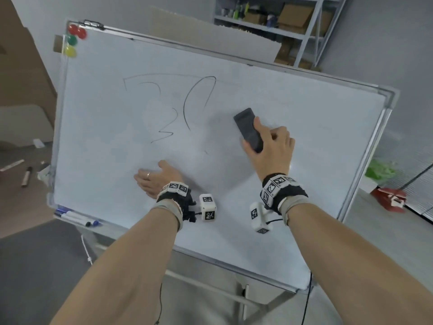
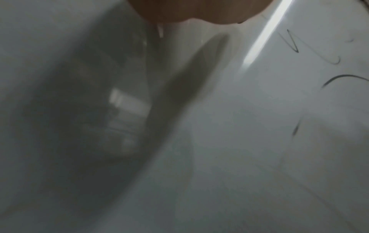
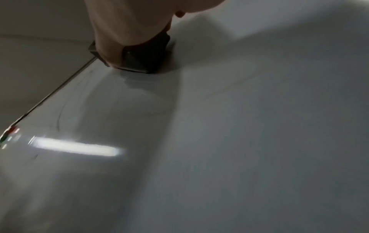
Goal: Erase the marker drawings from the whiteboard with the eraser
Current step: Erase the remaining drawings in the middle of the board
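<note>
A tilted whiteboard (image 1: 304, 109) fills the head view. Black marker lines (image 1: 187, 106) remain on its left-centre part, with a short stroke lower down; the left wrist view shows the same marker lines (image 2: 339, 77) at its right edge. My right hand (image 1: 271, 146) grips a black eraser (image 1: 247, 127) flat against the board, to the right of the drawings. The right wrist view shows the eraser (image 3: 147, 58) under my fingers (image 3: 119, 39) on the whiteboard (image 3: 239, 141). My left hand (image 1: 154, 179) rests flat on the board's lower part, fingers straight.
Red, green and yellow magnets (image 1: 73, 41) sit in the board's top-left corner. Markers (image 1: 77, 218) lie on the tray at the lower-left edge. More markers (image 1: 25, 175) lie on the floor at left. Shelves with boxes (image 1: 281, 17) stand behind the board.
</note>
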Motion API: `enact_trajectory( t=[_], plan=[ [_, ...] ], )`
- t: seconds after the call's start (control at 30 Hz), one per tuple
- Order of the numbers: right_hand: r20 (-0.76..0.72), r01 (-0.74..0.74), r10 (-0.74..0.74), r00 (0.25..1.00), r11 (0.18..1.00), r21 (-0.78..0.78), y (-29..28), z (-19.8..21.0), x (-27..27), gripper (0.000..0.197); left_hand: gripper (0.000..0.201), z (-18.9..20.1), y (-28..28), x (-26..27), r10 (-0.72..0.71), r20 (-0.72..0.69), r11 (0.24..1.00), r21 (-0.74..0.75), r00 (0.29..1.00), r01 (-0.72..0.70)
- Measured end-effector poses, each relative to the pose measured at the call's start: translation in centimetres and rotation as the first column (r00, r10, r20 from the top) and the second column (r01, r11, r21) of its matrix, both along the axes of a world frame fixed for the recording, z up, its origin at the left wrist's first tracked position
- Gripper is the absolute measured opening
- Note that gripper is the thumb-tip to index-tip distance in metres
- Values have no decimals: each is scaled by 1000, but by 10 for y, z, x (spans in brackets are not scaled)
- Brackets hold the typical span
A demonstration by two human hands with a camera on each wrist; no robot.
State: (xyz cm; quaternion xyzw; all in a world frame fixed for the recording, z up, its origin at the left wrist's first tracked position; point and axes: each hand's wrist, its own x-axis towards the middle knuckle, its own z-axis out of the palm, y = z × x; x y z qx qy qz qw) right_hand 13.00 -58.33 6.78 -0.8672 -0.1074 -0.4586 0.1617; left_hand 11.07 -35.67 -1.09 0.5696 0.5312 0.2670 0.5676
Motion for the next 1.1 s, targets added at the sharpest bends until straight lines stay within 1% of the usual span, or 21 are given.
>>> enact_trajectory(
  t=[0.1, 0.17, 0.23, 0.3, 0.37, 0.43, 0.47, 0.53, 0.6, 0.67, 0.77, 0.83, 0.9, 0.93, 1.0, 1.03, 1.1],
  plan=[
    [-60, -156, 149, 987, 977, -143, 25, -21, -6, 56, 61, -5, 14, -4, 16, 14, 1000, -22, 1000, -16],
    [-107, -246, 227, 968, 943, -226, 43, -38, -12, 55, 58, -8, 22, -8, -19, 13, 999, -27, 1000, 20],
    [-162, -311, 273, 948, 904, -294, 59, -54, -16, 54, 57, -9, 28, -11, -39, 23, 998, -56, 999, 40],
    [-197, -350, 300, 934, 880, -320, 70, -61, -16, 53, 59, -7, 34, -12, -4, 53, 994, -108, 999, 10],
    [-191, -362, 312, 931, 863, -352, 76, -60, -13, 53, 60, -2, 39, -11, 29, 82, 989, -145, 996, -17],
    [-156, -341, 303, 940, 859, -383, 79, -53, -8, 52, 62, 4, 43, -9, 50, 90, 988, -153, 995, -36],
    [-134, -310, 280, 951, 874, -373, 80, -46, -4, 52, 63, 6, 44, -9, 50, 86, 988, -148, 995, -37],
    [-97, -239, 219, 971, 920, -311, 83, -26, 4, 53, 64, 10, 46, -7, 37, 69, 990, -136, 997, -27],
    [-90, -194, 176, 980, 944, -266, 88, -4, 13, 53, 65, 15, 46, -5, 29, 44, 994, -109, 999, -24],
    [-72, -148, 134, 988, 958, -246, 90, 18, 24, 54, 66, 25, 48, -2, 23, 28, 996, -81, 999, -21],
    [-26, -74, 70, 997, 983, -168, 85, 47, 40, 55, 65, 46, 54, 2, 36, 37, 997, -64, 999, -33],
    [13, -34, 36, 999, 992, -123, 79, 65, 48, 55, 65, 55, 63, 10, 65, 30, 998, -28, 997, -64],
    [28, -6, 9, 1000, 994, -111, 79, 78, 54, 55, 65, 63, 76, 15, 71, 11, 997, -17, 997, -71],
    [24, 6, -4, 1000, 995, -104, 82, 84, 57, 55, 64, 68, 82, 17, 46, 0, 999, -11, 999, -46],
    [-6, 15, -15, 1000, 998, -67, 91, 90, 61, 55, 60, 77, 91, 20, -47, 3, 999, 1, 999, 47],
    [-17, 18, -18, 1000, 999, -46, 96, 89, 61, 55, 58, 79, 95, 20, -89, 13, 996, 4, 996, 89],
    [-5, 0, 0, 1000, 999, -49, 109, 83, 62, 56, 57, 79, 103, 27, -124, 18, 992, 16, 992, 123]
  ],
)
